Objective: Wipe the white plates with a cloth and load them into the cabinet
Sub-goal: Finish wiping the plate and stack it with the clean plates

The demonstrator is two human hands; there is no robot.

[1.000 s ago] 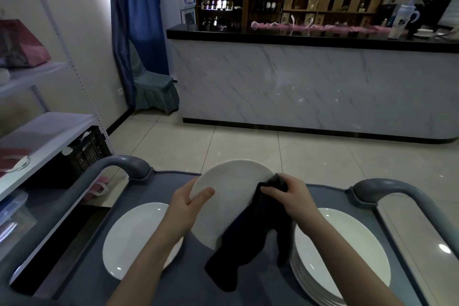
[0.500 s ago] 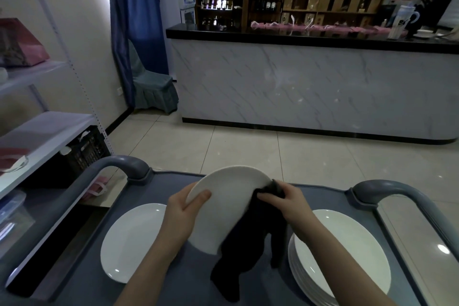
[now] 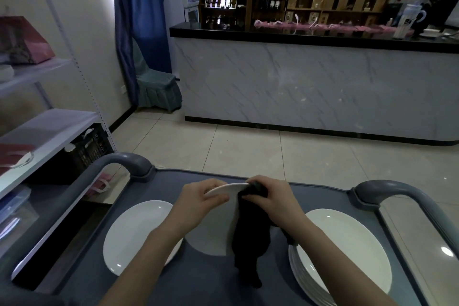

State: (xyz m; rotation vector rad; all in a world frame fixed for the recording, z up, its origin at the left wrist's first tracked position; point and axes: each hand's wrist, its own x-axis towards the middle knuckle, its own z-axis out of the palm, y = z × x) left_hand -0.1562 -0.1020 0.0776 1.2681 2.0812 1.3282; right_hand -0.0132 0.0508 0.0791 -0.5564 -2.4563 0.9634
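Note:
I hold one white plate (image 3: pixel 211 231) upright above the grey cart top (image 3: pixel 213 278), its underside turned toward me and its rim at the top. My left hand (image 3: pixel 198 199) grips the plate's upper left rim. My right hand (image 3: pixel 270 196) presses a black cloth (image 3: pixel 250 236) over the upper right rim; the cloth hangs down across the plate. A single white plate (image 3: pixel 134 233) lies on the cart to the left. A stack of white plates (image 3: pixel 347 253) sits on the right.
The cart has grey handles at left (image 3: pixel 124 159) and right (image 3: pixel 397 189). A white shelf unit (image 3: pixel 47 126) with a black crate (image 3: pixel 87 151) stands at left. A marble-fronted bar counter (image 3: pixel 310 87) lies ahead across tiled floor, with a covered chair (image 3: pixel 156 89) by the blue curtain.
The plate has been tipped over from face-up toward me to upright, showing its underside. Both hands moved up to its top rim, and the cloth now drapes down the near side.

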